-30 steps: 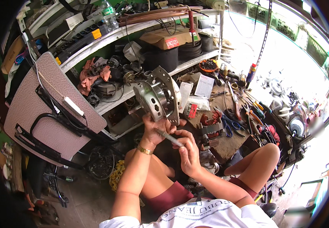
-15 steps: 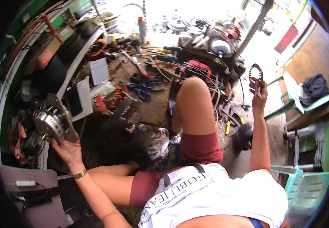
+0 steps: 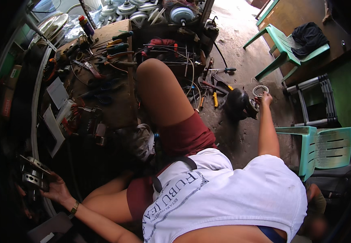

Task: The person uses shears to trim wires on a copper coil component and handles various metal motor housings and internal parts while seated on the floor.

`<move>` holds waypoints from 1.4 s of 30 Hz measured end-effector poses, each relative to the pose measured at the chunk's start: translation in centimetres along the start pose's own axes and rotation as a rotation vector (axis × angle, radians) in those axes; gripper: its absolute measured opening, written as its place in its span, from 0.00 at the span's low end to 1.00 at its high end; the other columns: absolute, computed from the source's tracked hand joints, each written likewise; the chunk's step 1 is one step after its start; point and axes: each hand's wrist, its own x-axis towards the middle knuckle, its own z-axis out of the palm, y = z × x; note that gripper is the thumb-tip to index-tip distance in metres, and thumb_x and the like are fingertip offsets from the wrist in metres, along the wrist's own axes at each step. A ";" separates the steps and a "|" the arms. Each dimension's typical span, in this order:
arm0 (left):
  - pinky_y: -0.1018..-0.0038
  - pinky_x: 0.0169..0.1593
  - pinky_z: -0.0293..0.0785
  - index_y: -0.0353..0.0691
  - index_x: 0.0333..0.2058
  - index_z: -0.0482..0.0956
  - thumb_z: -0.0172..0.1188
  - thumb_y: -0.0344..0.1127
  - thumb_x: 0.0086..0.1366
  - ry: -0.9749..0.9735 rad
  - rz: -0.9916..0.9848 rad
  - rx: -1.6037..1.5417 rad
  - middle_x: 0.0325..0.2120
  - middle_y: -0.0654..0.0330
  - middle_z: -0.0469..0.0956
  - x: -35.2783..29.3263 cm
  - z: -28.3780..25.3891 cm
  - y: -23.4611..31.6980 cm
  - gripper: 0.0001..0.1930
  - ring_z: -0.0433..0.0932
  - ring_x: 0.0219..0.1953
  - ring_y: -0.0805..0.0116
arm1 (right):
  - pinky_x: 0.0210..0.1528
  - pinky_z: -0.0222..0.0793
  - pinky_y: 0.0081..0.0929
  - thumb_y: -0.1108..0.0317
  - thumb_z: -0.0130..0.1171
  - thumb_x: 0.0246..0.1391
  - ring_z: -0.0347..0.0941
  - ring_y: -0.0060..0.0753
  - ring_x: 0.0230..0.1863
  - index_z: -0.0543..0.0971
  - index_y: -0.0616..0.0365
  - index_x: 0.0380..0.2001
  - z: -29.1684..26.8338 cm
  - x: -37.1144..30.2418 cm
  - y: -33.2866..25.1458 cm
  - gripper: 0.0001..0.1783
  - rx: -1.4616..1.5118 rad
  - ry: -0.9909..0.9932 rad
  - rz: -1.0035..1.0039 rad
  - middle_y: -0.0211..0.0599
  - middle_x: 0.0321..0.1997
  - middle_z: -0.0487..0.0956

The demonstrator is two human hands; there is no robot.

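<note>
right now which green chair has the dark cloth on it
The farther green chair, upper right: a dark cloth lies bunched on its seat. The nearer green chair, lower right, shows none.

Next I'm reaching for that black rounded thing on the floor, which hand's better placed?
Probably your right hand: it's nearer the black rounded thing, though holding a slotted ring. Your left hand is far across, holding a metal assembly.
</note>
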 end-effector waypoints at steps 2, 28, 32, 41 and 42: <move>0.61 0.54 0.69 0.38 0.57 0.60 0.61 0.38 0.51 -0.077 -0.099 -0.060 0.55 0.49 0.64 -0.1 0.7 -0.6 0.34 0.67 0.54 0.57 | 0.12 0.70 0.31 0.61 0.44 0.60 0.74 0.41 0.15 0.70 0.57 0.43 -1.8 1.4 0.5 0.14 -0.160 0.016 -0.010 0.43 0.31 0.77; 0.69 0.48 0.74 0.41 0.52 0.67 0.63 0.54 0.53 0.694 -0.137 0.547 0.48 0.58 0.72 -1.5 -5.8 3.4 0.33 0.74 0.48 0.65 | 0.50 0.65 0.42 0.58 0.61 0.43 0.71 0.55 0.47 0.73 0.55 0.48 1.4 6.5 1.5 0.27 -1.203 0.053 -0.719 0.55 0.45 0.76; 0.65 0.43 0.76 0.46 0.49 0.69 0.65 0.49 0.51 0.761 -0.286 0.298 0.46 0.59 0.73 -3.3 -12.9 -3.4 0.28 0.75 0.45 0.64 | 0.49 0.64 0.44 0.56 0.58 0.44 0.70 0.55 0.46 0.72 0.52 0.50 4.4 5.6 -0.3 0.27 -1.238 0.013 -0.755 0.56 0.44 0.75; 0.61 0.52 0.66 0.52 0.50 0.71 0.56 0.55 0.57 0.610 -0.235 0.178 0.46 0.61 0.73 1.0 -30.9 -16.1 0.25 0.71 0.49 0.65 | 0.53 0.60 0.44 0.61 0.52 0.50 0.68 0.47 0.50 0.67 0.47 0.55 4.2 1.6 -4.8 0.27 -1.207 -0.307 -0.732 0.49 0.49 0.73; 0.62 0.51 0.67 0.51 0.50 0.71 0.56 0.54 0.58 0.576 -0.201 0.153 0.45 0.61 0.74 2.6 -31.6 -16.2 0.24 0.71 0.48 0.65 | 0.53 0.59 0.44 0.60 0.52 0.51 0.68 0.46 0.50 0.67 0.47 0.55 4.2 0.9 -5.3 0.26 -1.222 -0.343 -0.728 0.48 0.48 0.73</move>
